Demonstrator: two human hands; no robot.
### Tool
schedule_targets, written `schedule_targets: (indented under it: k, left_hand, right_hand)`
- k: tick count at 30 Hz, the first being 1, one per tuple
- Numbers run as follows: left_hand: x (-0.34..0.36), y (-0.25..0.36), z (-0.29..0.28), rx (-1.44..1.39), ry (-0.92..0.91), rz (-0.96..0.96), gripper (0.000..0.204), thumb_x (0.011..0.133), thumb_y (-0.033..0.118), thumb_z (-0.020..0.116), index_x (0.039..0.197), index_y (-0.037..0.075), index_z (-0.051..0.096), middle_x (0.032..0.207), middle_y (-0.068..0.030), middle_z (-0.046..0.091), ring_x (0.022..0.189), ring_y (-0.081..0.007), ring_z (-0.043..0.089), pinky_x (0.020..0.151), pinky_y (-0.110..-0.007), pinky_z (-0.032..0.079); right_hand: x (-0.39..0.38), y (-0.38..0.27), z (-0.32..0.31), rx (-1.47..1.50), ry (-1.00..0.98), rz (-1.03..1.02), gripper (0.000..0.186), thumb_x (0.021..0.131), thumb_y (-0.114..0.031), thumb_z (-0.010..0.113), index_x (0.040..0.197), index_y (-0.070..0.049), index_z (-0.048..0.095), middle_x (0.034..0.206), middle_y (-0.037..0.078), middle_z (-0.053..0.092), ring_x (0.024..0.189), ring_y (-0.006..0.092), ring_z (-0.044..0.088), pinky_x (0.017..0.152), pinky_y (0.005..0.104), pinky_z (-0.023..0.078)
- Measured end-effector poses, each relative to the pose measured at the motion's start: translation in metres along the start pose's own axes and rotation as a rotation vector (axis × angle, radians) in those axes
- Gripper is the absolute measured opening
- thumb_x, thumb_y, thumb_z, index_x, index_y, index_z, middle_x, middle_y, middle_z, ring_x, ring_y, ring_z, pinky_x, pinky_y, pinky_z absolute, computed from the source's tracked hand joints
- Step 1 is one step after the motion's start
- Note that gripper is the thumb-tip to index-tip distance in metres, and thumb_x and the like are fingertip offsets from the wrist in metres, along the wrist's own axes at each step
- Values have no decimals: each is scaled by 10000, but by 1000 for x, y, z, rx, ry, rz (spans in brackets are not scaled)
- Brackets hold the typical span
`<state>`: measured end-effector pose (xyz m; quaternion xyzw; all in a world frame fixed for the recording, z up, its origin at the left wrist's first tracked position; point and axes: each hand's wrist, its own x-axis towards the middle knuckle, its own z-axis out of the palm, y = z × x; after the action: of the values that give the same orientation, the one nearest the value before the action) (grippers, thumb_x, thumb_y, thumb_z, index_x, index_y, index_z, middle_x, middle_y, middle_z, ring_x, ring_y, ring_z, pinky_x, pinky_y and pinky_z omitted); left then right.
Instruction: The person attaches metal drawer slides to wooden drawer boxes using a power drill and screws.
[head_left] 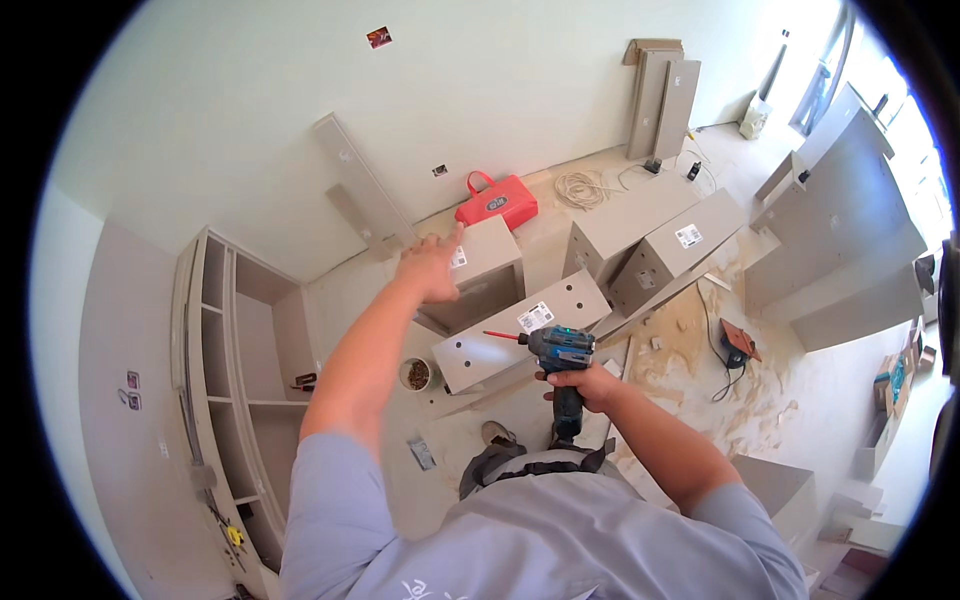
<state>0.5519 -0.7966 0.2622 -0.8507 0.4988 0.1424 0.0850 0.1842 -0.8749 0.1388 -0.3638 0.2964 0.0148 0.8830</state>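
My right hand (590,386) is wrapped round the grip of a blue and black cordless drill (562,350). A long red bit (502,335) sticks out of its front, pointing left. My left arm reaches forward, and my left hand (430,268) has its fingers stretched out and thumb apart. It is at the left edge of a beige open-fronted cabinet box (490,245); whether it touches the box I cannot tell. Between the box and me, a beige panel (480,352) with several dark holes and a white label lies slanted.
Beside the panel stands a tub of screws (416,375). Two beige boxes (640,225) lie to the right, and a red bag (512,200) and coiled cable (580,189) by the wall. A tall shelf cabinet (228,400) is at left. A corded tool (738,345) sits on the dusty floor.
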Motion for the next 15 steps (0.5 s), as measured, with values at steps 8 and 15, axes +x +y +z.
schedule_targets:
  k: [8,15]
  left_hand:
    - [-86,-88,-72,-5,251,-92,1256,682,289,862,1743,227,193,1582,-214,484,1476,-418,480,1239,-557,388]
    - [-199,-194,-64,-178,453,-259,1228,631,160,864,1716,205,290,1561,-200,502,1464,-402,493,1238,-513,400]
  right_hand:
    - [19,2,23,131,87,-9,487,956,-95,799,1416,-136,643,1332,66,657,1268,313,640,962,635,610]
    - [42,-4,39,192,228,-75,382,974,-181,789,1338,-130,685,1153,61,658,1078,286,648,861,596,617]
